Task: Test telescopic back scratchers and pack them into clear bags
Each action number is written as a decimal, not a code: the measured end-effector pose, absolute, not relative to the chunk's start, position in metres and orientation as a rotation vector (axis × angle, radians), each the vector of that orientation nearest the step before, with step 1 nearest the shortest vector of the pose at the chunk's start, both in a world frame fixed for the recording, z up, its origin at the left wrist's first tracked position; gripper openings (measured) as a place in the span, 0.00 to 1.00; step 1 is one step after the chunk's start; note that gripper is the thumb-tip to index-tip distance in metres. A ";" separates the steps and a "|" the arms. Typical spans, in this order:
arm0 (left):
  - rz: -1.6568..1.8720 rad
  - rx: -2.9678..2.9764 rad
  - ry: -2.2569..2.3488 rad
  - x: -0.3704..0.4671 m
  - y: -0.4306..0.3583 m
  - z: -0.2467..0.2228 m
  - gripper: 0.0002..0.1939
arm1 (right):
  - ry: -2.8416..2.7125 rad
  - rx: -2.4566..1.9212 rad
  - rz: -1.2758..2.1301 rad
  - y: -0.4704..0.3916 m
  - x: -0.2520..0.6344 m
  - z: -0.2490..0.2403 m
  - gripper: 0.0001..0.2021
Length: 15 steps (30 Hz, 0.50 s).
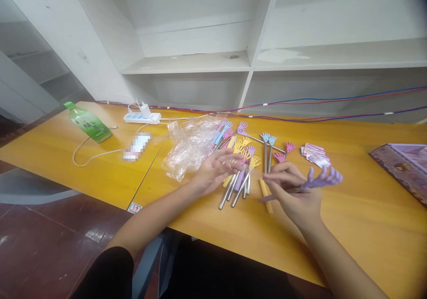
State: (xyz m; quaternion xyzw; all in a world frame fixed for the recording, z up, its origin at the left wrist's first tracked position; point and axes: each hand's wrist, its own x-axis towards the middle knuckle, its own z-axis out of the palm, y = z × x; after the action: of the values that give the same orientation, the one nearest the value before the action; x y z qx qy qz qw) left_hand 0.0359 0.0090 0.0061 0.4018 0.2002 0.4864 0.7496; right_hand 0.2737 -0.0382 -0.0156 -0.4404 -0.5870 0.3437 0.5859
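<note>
My right hand [296, 197] is closed around a purple back scratcher [325, 178]. Its hand-shaped head sticks out to the right of my fingers, and part of its purple handle shows on the left side. My left hand [218, 170] hovers over the pile with its fingers stretched forward and slightly curled; I see nothing clearly held in it. Beneath and between both hands lie several more back scratchers with metal rods, among them a yellow one [255, 162], a blue one [271, 141] and a pink one [289, 147].
Crumpled clear plastic bags [187, 148] lie left of the pile. Small cards [315, 153] and a purple box [400, 165] are on the right. A green bottle [90, 123], a power strip [142, 118] and a white cable [78, 150] are on the left. Shelves [187, 63] stand behind.
</note>
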 end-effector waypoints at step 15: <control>1.033 1.167 0.514 0.035 0.009 -0.003 0.28 | -1.364 -0.930 0.865 -0.045 0.287 -0.009 0.23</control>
State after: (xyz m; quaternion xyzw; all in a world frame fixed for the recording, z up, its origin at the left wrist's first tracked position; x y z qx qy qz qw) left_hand 0.0347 0.0086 -0.0026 0.5201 0.2291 0.4606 0.6818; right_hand 0.2874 -0.0449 -0.0094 -0.4005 -0.5876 0.3727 0.5962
